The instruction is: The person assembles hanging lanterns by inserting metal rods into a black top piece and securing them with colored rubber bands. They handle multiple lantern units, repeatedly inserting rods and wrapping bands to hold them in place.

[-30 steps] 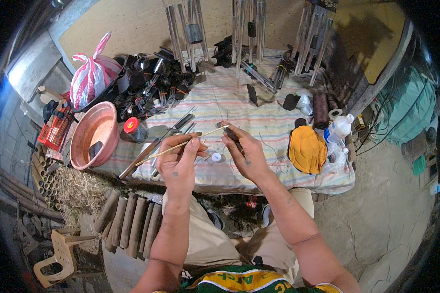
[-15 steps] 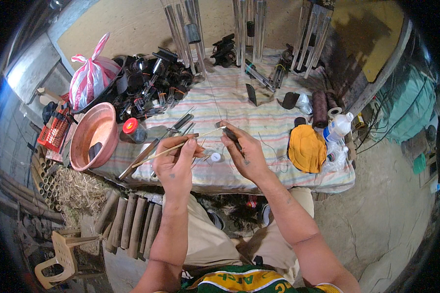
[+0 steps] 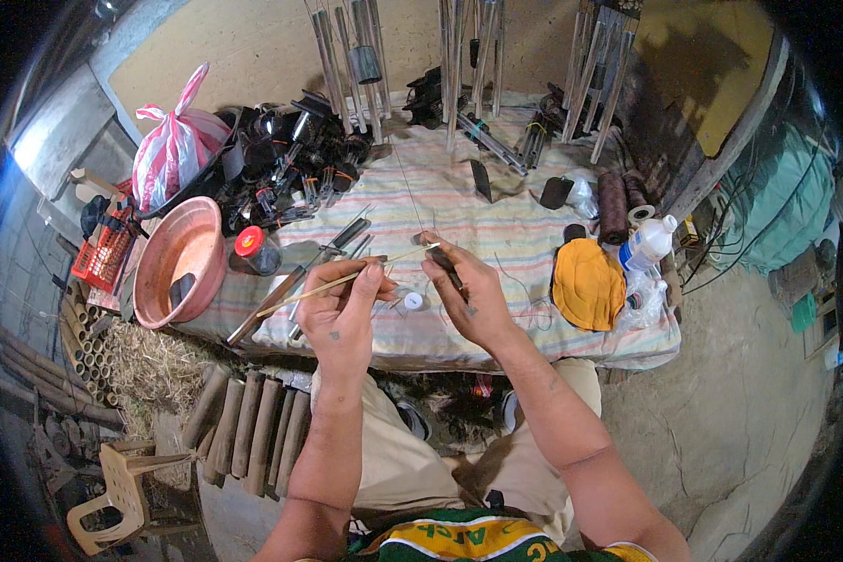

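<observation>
The left hand [image 3: 345,298] pinches a stick [image 3: 295,299], tip toward two o'clock, by the dark piece [image 3: 453,274] gripped in the right hand [image 3: 475,292] at centre. The piece seems unfinished, mid-work; the chimes [image 3: 449,84] hanging at twelve look assembled.

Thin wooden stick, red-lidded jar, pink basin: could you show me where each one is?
Thin wooden stick [image 3: 295,300], head view: on its shaft, toward the lower-left end.
Red-lidded jar [image 3: 249,242], head view: on its lid.
Pink basin [image 3: 185,248], head view: on its bare inner surface.
</observation>
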A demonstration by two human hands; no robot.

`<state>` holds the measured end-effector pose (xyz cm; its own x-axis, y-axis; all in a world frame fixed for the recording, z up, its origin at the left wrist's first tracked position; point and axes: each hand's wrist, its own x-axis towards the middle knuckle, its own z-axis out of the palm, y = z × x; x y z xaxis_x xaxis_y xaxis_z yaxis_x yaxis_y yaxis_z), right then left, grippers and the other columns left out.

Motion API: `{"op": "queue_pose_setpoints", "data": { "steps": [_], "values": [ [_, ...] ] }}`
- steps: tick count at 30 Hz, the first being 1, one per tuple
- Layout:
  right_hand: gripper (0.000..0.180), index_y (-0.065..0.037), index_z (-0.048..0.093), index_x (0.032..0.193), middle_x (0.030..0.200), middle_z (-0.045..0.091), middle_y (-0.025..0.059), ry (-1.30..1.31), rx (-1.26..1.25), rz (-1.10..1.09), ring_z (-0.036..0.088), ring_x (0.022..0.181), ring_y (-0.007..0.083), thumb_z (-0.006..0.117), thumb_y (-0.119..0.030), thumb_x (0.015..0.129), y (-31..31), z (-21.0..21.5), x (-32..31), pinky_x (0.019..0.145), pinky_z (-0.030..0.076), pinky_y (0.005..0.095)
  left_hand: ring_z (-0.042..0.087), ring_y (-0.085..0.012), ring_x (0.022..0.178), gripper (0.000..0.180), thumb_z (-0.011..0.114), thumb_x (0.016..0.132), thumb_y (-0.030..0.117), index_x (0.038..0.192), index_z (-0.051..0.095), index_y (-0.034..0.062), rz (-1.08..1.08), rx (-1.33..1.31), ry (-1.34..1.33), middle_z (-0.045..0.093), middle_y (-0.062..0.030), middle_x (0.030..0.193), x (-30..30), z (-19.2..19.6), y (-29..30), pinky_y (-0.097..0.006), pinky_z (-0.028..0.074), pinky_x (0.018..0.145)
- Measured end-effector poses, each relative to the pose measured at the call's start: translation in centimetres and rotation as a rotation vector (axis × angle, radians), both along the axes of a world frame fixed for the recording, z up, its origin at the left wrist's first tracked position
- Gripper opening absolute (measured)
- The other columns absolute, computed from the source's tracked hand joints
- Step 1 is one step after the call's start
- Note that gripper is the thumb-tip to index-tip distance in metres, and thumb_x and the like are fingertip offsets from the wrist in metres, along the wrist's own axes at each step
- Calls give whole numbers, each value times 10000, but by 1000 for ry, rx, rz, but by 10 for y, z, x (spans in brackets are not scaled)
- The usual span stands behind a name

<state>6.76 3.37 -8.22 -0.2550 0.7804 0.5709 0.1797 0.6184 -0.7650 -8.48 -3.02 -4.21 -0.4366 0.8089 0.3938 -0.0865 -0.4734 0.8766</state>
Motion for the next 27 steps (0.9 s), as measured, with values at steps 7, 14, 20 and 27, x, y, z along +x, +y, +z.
{"op": "queue_pose_setpoints", "data": {
  "steps": [7,14,20,27],
  "values": [
    [354,-14,562,1273,1120,651,240,-11,-35,1,660,993,383,607,-158,953,-1,1,1,840,523,395,655,-177,658,109,638,924,45,978,579,-29,55,25,33,674,-131,778,-2,3,-1,-301,550,609],
    [351,-11,566,1271,1125,651,240,-19,-69,7,658,997,382,604,-157,955,-3,4,1,845,522,393,664,-145,687,158,676,916,79,979,589,-37,8,-4,-24,680,-115,788,-2,0,2,-273,565,640],
    [342,-8,565,1264,1116,654,236,-14,-19,-9,662,983,379,601,-158,959,-1,3,0,832,525,389,661,-176,655,126,638,932,67,974,574,-32,73,13,67,671,-136,770,-3,2,2,-300,559,593],
    [340,0,561,1255,1116,654,237,1,6,-3,659,984,385,600,-164,961,0,0,-1,834,526,394,663,-167,666,132,650,927,68,978,586,-35,46,6,40,673,-124,773,-2,1,3,-287,560,611]
  ]
}}
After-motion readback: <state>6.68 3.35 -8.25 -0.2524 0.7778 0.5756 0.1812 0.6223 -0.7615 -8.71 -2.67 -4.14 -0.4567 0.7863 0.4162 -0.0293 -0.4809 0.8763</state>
